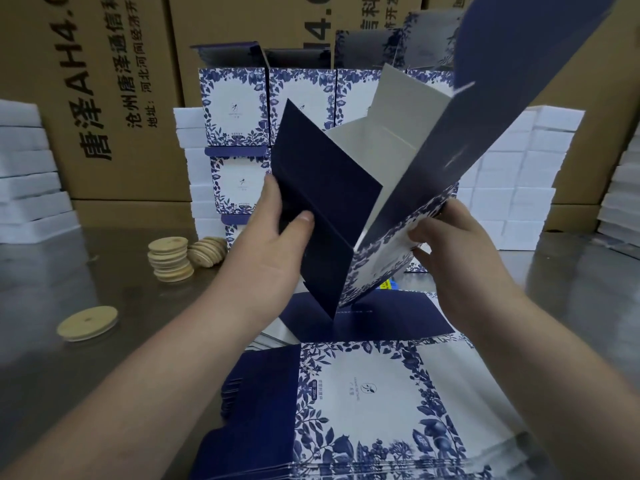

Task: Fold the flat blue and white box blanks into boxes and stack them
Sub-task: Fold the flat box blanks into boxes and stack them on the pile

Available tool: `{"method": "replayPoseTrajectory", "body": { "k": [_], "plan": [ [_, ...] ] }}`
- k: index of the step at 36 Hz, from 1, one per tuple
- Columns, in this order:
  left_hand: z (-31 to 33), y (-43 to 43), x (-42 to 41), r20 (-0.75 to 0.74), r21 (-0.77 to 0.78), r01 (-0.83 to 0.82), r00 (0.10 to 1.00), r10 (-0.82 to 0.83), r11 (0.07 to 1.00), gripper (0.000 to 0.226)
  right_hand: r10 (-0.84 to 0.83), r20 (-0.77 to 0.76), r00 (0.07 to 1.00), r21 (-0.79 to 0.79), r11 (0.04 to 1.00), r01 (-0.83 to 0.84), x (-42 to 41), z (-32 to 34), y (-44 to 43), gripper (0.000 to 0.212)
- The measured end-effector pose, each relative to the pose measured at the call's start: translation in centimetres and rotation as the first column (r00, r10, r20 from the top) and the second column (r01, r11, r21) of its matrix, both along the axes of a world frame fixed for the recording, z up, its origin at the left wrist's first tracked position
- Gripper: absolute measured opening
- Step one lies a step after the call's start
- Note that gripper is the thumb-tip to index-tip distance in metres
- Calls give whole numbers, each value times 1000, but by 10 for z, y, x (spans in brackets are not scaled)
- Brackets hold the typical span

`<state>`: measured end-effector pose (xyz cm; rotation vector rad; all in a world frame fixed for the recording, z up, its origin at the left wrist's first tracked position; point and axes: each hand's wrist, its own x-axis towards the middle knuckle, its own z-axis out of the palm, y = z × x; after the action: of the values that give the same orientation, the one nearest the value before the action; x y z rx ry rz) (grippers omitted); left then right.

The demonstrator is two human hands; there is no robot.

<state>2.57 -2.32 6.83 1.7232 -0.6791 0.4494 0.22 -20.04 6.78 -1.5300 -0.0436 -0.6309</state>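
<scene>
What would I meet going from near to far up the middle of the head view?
Pile of flat blanks → half-folded box → stacked finished boxes → brown cartons.

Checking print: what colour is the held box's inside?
The half-folded blue-and-white cardboard box is plain white inside; head view.

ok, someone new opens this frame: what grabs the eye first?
The half-open box at centre, dark blue outside and white inside, gripped by the left hand and right hand. Below it, nearest the camera, lies a pile of flat blanks with blue floral print. Behind it, finished boxes stand stacked against brown cartons, and wooden discs sit at left.
</scene>
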Motion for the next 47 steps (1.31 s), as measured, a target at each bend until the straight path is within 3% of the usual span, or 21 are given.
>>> {"method": "replayPoseTrajectory", "body": {
  "k": [5,9,12,15,21,24,30,34,38,42,47],
  "plan": [
    [-2,0,-6,-42,51,3,999,-1,999,42,-20,-22,1000,-3,1000,19,0,-1,0,26],
    [-2,1,-13,-105,113,135,987,-124,984,88,-15,13,1000,-1,1000,15,2,-2,-1,25],
    [-2,-2,-15,-71,183,180,983,-170,966,107,10,23,1000,-28,1000,-10,2,-4,-1,23],
    [-7,-4,-14,-53,159,134,991,-127,978,102,18,56,998,-98,995,-12,1,-3,2,29],
    [-7,-5,-12,18,77,-136,991,135,988,46,46,107,993,-237,971,-20,-4,-3,7,37],
    [-6,-4,-12,107,72,-247,965,238,966,37,51,111,993,-270,963,-19,-6,-2,8,34],
    [-6,-3,-20,221,25,-315,927,302,949,77,60,115,992,-292,956,-24,-8,-1,10,34],
    [-2,-5,-24,297,80,-356,900,319,931,71,49,115,992,-298,955,-13,-9,-1,10,32],
    [2,-2,-28,363,117,-380,876,317,918,83,60,118,991,-289,957,-24,-9,-1,10,35],
    [-2,-1,-25,416,205,-501,822,388,841,80,78,139,987,-300,953,-33,-11,1,10,35],
    [-2,-1,-27,453,234,-477,824,339,847,76,77,139,987,-306,952,-31,-12,1,9,36]
  ]
}}
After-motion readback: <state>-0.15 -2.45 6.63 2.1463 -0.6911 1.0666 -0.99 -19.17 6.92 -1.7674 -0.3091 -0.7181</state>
